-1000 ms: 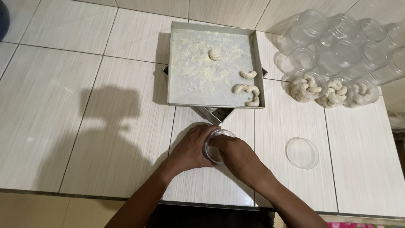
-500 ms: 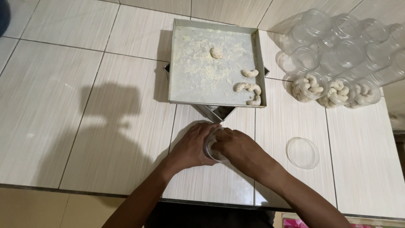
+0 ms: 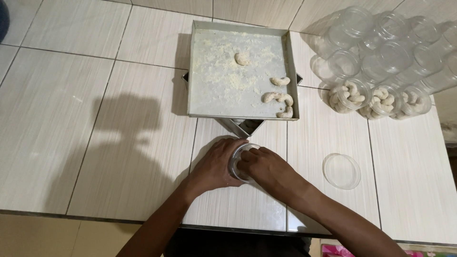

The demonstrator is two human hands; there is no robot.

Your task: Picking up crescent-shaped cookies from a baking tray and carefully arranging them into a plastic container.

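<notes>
My left hand (image 3: 215, 165) cups the side of a small clear plastic jar (image 3: 239, 157) standing on the tiled floor. The fingers of my right hand (image 3: 264, 167) reach down into the jar's mouth; what they touch inside is hidden. Beyond the jar lies a square metal baking tray (image 3: 204, 85) dusted with crumbs, holding several crescent-shaped cookies (image 3: 277, 96) near its right edge and one round piece (image 3: 241, 58) in the middle. A clear round lid (image 3: 341, 171) lies flat to the right of my hands.
A cluster of clear plastic jars (image 3: 381, 52) stands at the upper right; three at the front hold crescent cookies (image 3: 350, 94). A second dark tray (image 3: 240, 126) peeks out under the metal one. My shadow falls on the tiles at left.
My hands have stayed on the jar. The fingers of my right hand have shifted slightly inside its mouth. The view has tilted a little.
</notes>
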